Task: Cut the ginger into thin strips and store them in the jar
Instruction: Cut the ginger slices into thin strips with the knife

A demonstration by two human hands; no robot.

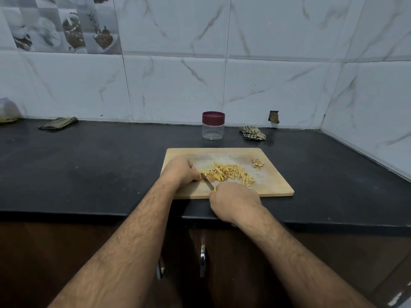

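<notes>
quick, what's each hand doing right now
Left hand: fingers curled at the ginger strips; what it holds is hidden.
Right hand: gripping the knife.

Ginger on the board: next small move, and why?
Probably one more cut at the left end of the ginger strips: the left hand is curled there, the knife in the right hand lies beside it. The jar stands behind the board, lid on.

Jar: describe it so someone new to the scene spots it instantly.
Start at the black countertop and find the wooden cutting board. Just behind the board's far edge, near the tiled wall, stands the jar: small, clear, empty. Its maroon lid, still on, sets it apart from the crumpled checked cloth to its right.
</notes>
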